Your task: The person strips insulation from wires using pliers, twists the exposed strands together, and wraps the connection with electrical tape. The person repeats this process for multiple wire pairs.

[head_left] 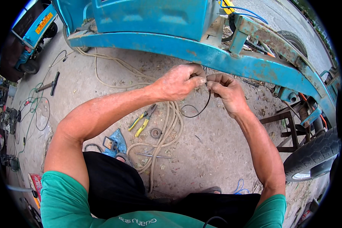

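My left hand point(180, 81) and my right hand point(228, 93) meet just below the blue metal frame rail point(155, 47) of a vehicle. Both are closed, thumbs against fingers, at a thin black wire point(209, 99). It hangs from between my fingertips and curls toward the floor, while another part rises behind the hands to the rail. What exactly the fingertips pinch is mostly hidden. On the ground below lie yellow-handled pliers point(143, 121) and a dark roll of tape point(155, 132).
A beige hose point(167, 133) lies in loops between my feet and the rail. Near my left knee are a blue bag point(119, 142) and a metal rod point(154, 155). A hammer point(49, 85) lies far left. At right stand a rusty metal stand point(288, 125) and a tyre point(315, 152).
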Tool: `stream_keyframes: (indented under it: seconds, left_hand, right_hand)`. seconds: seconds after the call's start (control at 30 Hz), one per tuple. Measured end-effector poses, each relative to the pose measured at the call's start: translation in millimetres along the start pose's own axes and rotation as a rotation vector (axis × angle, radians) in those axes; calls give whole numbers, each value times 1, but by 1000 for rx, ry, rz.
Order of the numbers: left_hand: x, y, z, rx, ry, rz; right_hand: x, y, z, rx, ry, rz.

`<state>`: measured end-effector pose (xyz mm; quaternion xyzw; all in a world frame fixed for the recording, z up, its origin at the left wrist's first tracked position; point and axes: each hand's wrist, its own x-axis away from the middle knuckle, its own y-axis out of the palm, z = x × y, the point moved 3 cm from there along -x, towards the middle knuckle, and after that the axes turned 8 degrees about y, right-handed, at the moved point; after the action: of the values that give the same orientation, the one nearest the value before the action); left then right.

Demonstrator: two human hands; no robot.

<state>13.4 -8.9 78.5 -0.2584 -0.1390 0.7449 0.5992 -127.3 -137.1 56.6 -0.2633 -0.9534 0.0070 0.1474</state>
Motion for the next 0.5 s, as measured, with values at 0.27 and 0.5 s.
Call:
stream_keyframes:
  seconds: [0.27,0.5]
  left_hand:
    - [0,-6,8,-110,76,-20]
    - [-3,-7,14,-8,37,-21]
  right_hand:
    - [1,4,-3,-119,78,-57]
    - [2,7,-6,-229,-16,-61]
